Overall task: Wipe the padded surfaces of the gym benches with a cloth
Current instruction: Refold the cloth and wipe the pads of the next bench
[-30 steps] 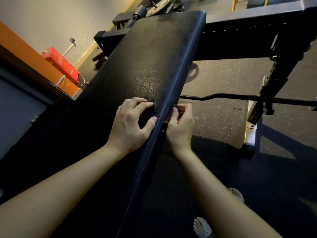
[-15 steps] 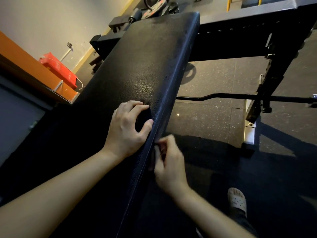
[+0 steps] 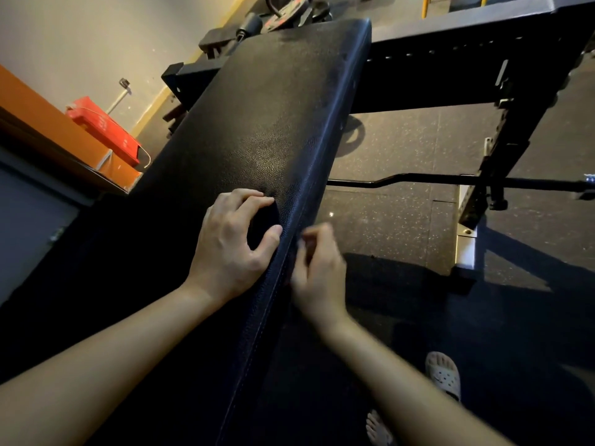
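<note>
A long black padded bench (image 3: 257, 130) runs from the lower left up to the top middle. My left hand (image 3: 233, 244) rests on the pad's top near its right edge, with arched fingers and thumb touching the surface and holding nothing. My right hand (image 3: 317, 272) is blurred. It sits against the pad's right side face, below the seam, with its fingers curled. They pinch a small dark cloth (image 3: 290, 267) that is mostly hidden between the hand and the pad.
A black rack frame (image 3: 515, 101) crosses behind the bench, and a barbell (image 3: 418, 180) lies low over the speckled rubber floor (image 3: 402, 149). An orange counter (image 3: 48, 123) and a red box (image 3: 103, 130) stand on the left. My sandalled foot (image 3: 442, 373) is at the lower right.
My right hand slid toward me along the pad's side, then moved back up a little. My left hand stayed on the pad's top.
</note>
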The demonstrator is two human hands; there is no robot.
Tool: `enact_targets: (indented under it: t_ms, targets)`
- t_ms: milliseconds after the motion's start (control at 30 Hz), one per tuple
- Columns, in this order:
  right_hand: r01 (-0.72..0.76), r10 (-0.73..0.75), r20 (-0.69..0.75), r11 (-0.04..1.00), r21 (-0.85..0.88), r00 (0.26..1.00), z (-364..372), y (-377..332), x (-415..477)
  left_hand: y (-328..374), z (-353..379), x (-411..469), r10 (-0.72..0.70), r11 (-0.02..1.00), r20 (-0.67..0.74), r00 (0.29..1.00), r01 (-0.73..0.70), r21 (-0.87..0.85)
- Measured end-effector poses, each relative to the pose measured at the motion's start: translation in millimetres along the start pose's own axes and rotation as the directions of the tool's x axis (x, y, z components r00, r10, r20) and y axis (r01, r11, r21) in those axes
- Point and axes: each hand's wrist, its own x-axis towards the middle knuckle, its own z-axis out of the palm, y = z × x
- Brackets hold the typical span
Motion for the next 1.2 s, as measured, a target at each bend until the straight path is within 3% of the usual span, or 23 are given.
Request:
enact_targets:
  t_ms: [100, 167, 233, 367, 500, 633, 733, 867, 933, 1100, 1200]
  targets:
    - [-0.17, 0.167, -0.115, 0.985, -0.015, 0.979, 11.2, 18.2, 83.4, 0.3, -1.2, -0.9, -0.001, 1.0, 0.003, 1.0, 0.001, 0.0]
    - [-0.226, 0.225, -0.151, 0.974, 0.014, 0.962, 13.8, 20.3, 87.3, 0.7, -1.5, -1.4, 0.003, 1.0, 0.002, 1.0, -0.003, 0.009]
    - [-0.198, 0.198, -0.119, 0.98, 0.011, 0.973, 8.9, 6.5, 47.0, 1.0, -1.6, -0.8, 0.006, 1.0, -0.003, 1.0, -0.006, 0.009]
    - [0.0, -0.005, 0.088, 0.998, 0.059, 0.996, -9.2, -12.6, -29.8, 1.4, -0.4, 0.2, 0.008, 1.0, -0.005, 1.0, -0.008, 0.011]
    - [-0.074, 0.072, -0.077, 0.997, -0.024, 0.994, 9.3, 16.7, 70.4, 0.6, -0.4, -0.9, 0.002, 1.0, 0.002, 1.0, -0.002, 0.008]
    - [-0.238, 0.233, -0.118, 0.971, -0.033, 0.965, 15.4, 53.9, 168.1, -1.6, 0.2, -0.3, 0.003, 1.0, 0.002, 1.0, -0.003, -0.007]
    - [-0.233, 0.236, -0.122, 0.972, 0.039, 0.964, 12.3, 43.0, 138.2, -2.6, 0.1, 0.0, 0.005, 1.0, -0.001, 1.0, -0.005, -0.014]
    - [-0.018, 0.013, 0.065, 0.996, 0.089, 0.998, -3.5, 18.2, 19.9, 0.1, 0.2, 1.0, 0.009, 1.0, 0.003, 1.0, -0.009, -0.003]
    - [0.039, -0.043, 0.062, 0.998, 0.056, 0.997, -6.2, 18.4, 28.7, 0.6, 0.1, 0.7, 0.005, 1.0, 0.005, 1.0, -0.005, -0.001]
    - [-0.18, 0.179, -0.096, 0.984, 0.003, 0.979, 12.5, 49.5, 171.7, -0.6, 0.2, 0.3, 0.002, 1.0, 0.012, 1.0, -0.002, -0.002]
    - [-0.181, 0.182, -0.131, 0.983, 0.021, 0.975, 13.2, 38.9, 144.0, -1.1, -0.5, 0.4, 0.004, 1.0, 0.017, 1.0, -0.004, -0.002]
